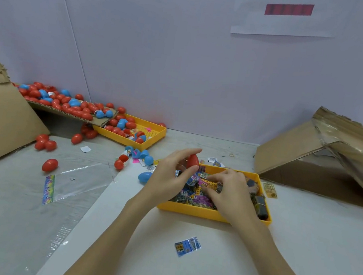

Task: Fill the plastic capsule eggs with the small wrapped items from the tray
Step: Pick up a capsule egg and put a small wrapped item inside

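Head view. Left hand (171, 177) holds a red plastic capsule egg (193, 161) between thumb and curled fingers, at the far left corner of the near yellow plastic tray (212, 214). Right hand (228, 190) reaches into that tray, fingers curled down among the small wrapped items (194, 197); whether it pinches one, cannot tell. One blue wrapped packet (187, 246) lies on the white table (298, 252), nearer than the tray.
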Demonstrator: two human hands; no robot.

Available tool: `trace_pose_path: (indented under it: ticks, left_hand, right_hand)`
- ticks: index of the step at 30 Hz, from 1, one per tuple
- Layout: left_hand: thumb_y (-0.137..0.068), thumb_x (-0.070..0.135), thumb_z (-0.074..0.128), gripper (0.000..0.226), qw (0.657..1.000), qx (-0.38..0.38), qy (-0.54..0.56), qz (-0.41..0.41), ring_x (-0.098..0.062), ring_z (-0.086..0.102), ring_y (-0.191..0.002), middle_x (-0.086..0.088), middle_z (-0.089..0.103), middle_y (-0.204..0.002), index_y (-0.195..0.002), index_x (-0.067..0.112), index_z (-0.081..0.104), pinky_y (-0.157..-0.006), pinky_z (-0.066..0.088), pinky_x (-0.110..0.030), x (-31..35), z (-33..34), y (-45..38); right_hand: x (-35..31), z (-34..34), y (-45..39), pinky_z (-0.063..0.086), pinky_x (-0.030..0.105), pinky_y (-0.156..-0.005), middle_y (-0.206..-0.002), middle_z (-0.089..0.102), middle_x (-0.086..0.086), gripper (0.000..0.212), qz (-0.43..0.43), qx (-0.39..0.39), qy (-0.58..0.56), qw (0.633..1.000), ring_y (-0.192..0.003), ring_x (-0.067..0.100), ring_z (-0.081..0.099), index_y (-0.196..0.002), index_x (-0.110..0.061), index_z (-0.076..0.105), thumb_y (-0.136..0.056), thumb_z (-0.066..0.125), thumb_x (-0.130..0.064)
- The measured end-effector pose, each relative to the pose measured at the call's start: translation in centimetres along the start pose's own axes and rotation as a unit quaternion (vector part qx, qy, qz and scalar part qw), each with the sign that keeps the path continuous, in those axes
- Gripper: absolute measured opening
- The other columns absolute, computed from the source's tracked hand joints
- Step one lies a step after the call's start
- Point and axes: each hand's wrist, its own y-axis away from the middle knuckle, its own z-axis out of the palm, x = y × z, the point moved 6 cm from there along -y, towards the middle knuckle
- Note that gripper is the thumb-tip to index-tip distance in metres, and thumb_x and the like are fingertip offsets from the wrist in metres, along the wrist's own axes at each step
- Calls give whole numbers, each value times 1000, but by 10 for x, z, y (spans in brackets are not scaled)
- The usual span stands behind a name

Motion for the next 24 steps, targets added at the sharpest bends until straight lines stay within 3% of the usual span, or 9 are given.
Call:
trace_pose_path:
  ticks: [6,9,12,14,17,21,24]
  left_hand:
    - [-102,21,55,34,999,-33,-3,-7,-5,68,-86,11,65,-98,-137,24,55,-79,58,-20,0,4,1]
    - [-102,22,53,32,999,-33,-20,1,-7,67,-84,7,64,-100,-134,20,56,-77,57,-19,0,3,0]
    - [-103,21,54,33,999,-27,-43,-3,-13,68,-91,2,61,-117,-136,19,55,-81,57,-19,-2,2,0]
    - [-103,19,55,34,998,-26,-53,-8,-17,65,-98,2,58,-123,-137,21,55,-83,54,-17,-4,3,0]
    - [-103,17,56,36,998,-39,-53,-16,-16,62,-101,3,57,-123,-139,24,54,-82,52,-12,-5,7,1]
    - [-103,16,57,37,998,-40,-54,-16,-8,60,-99,4,56,-120,-139,26,55,-79,50,-8,-3,7,3]
    - [-106,12,47,29,998,-29,-37,-48,-9,60,-93,3,61,-112,-127,28,59,-76,54,-19,-4,2,1]
  right_hand:
    - [-2,3,-2,35,31,-85,-111,59,-3,12,15,-11,30,999,-117,21,43,-101,-30,77,-92,74,-37]
    - [-3,4,-1,38,32,-85,-110,61,-2,12,6,-5,29,1000,-115,22,44,-105,-29,74,-96,69,-36]
    - [-5,6,-2,37,32,-90,-117,57,0,22,-9,-26,57,998,-114,22,42,-118,-38,73,-98,64,-42]
    - [-6,5,-3,37,31,-89,-117,57,-1,20,-3,-25,63,998,-115,22,42,-113,-38,75,-96,67,-42]
    - [-7,3,-3,33,28,-81,-110,56,-4,13,-1,-3,69,998,-112,21,45,-98,-32,76,-92,72,-42]
    - [-6,3,-2,35,30,-77,-103,62,-5,9,-9,6,70,998,-109,22,49,-92,-26,71,-95,71,-34]
    - [-6,-4,0,48,34,-78,-96,65,-4,8,-31,60,17,998,-97,18,57,-96,-23,67,-99,65,-30]
